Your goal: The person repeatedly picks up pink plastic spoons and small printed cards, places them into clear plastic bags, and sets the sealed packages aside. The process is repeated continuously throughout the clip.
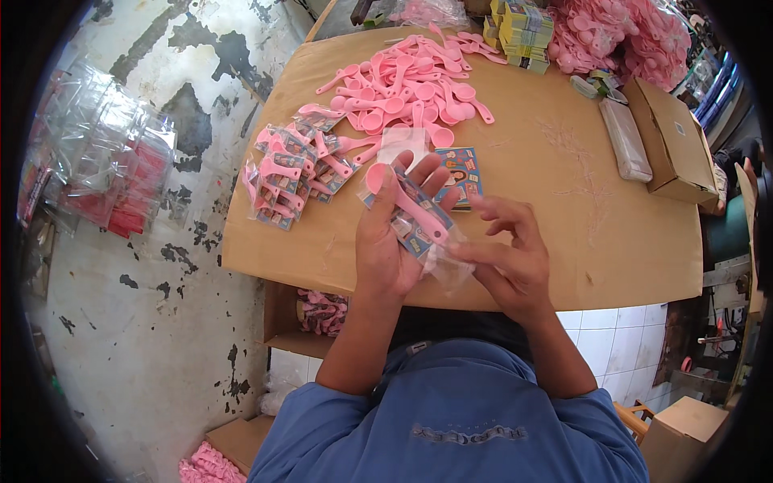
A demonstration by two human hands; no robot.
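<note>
My left hand [385, 229], palm up, holds a pink spoon [419, 211] lying with a printed blue card [414, 241] inside a clear plastic bag [451, 270]. The spoon's round bowl points away from me, near my left thumb. At the bag's loose near end is my right hand [515, 262], with thumb and forefinger at the plastic and the other fingers raised. Just beyond my hands lies a stack of printed cards [460, 173], beside a pile of clear bags [405, 145]. Loose pink spoons [411, 84] are heaped at the far side.
Bagged spoons [286, 169] are piled on the table's left. A cardboard box [668, 141] and a long wrapped pack [626, 141] stand at right. Bundled yellow cards [519, 32] and bags of pink spoons [612, 36] are at the back. An open carton [282, 318] sits below the near edge.
</note>
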